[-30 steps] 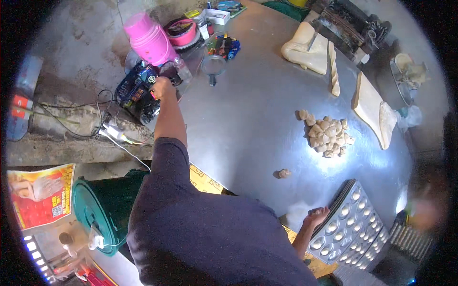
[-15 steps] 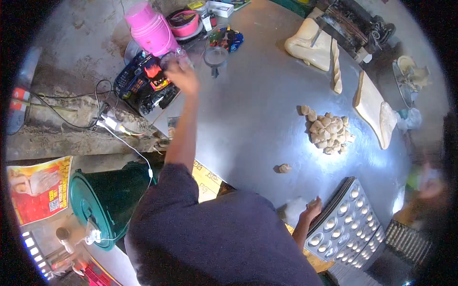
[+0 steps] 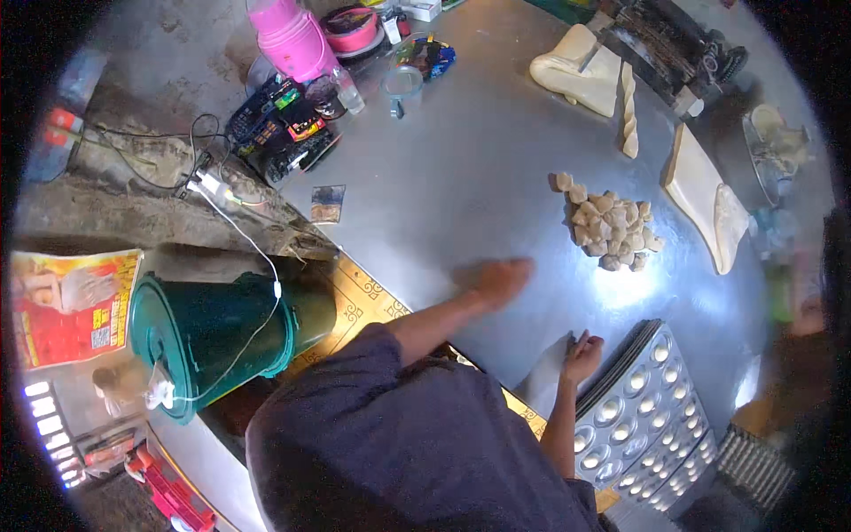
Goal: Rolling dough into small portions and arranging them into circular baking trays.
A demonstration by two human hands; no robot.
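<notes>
- A green bucket is standing at the near left, below the bench; I am counting one.
- A pink tub is sitting at the far left edge of the bench beside a clutter of small gadgets; one tub, and the gadgets are too jumbled to count.
- The left hand is lying low on bare metal near the middle. It is showing blurred, so I cannot tell whether the fingers are spread or closing on something.
- The right hand is resting at the near-left corner of the mould tray, fingers half curled. Whether it is gripping the edge I cannot tell.
- The step appears to be between pickups, with the dough not yet in either hand as far as I can see.
- The heap of dough lumps is lying to the right of and beyond the left hand, apart from it. It is one heap, roughly two dozen lumps.
- Taking a lump would call for a reach farther right.
- Two dough slabs are lying beyond, one far and one right, with one twisted strip between them.
- The trays are looking stacked, at least two.
</notes>
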